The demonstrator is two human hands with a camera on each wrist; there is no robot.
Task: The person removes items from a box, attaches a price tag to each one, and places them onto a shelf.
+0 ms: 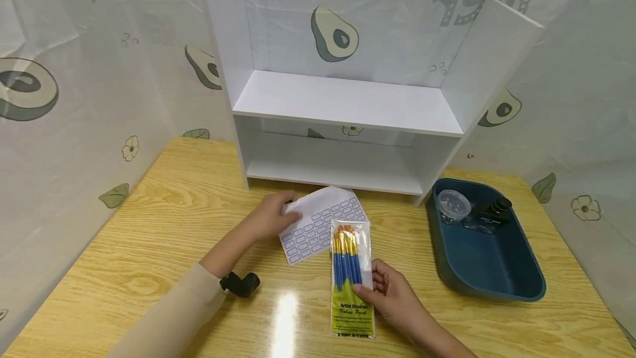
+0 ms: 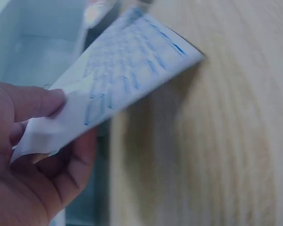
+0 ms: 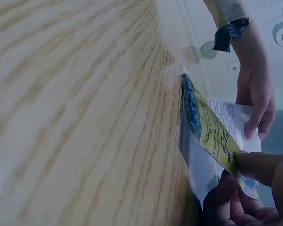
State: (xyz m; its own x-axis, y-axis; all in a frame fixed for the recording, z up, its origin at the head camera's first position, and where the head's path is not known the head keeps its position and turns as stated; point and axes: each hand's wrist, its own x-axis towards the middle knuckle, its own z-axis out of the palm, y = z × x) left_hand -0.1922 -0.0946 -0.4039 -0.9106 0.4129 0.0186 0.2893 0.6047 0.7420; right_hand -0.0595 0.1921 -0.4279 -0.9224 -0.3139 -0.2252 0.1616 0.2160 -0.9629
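Two pinched: printed sheet [image 1: 312, 224], left end, in left grip [image 1: 270, 216]; brush pack [image 1: 346, 269], right edge, in right grip [image 1: 391, 294].

Head view looks forward-down from above; wrist views, both close in, share the white, blue-printed rectangular paper sheet [image 2: 115, 75].

the brush packet [image 1: 346, 275] reads "artist brushes value pack" above small print [image 1: 351, 323] that is illegible.

A blue bin [image 1: 492, 264] stands beside white shelves [image 1: 348, 100]
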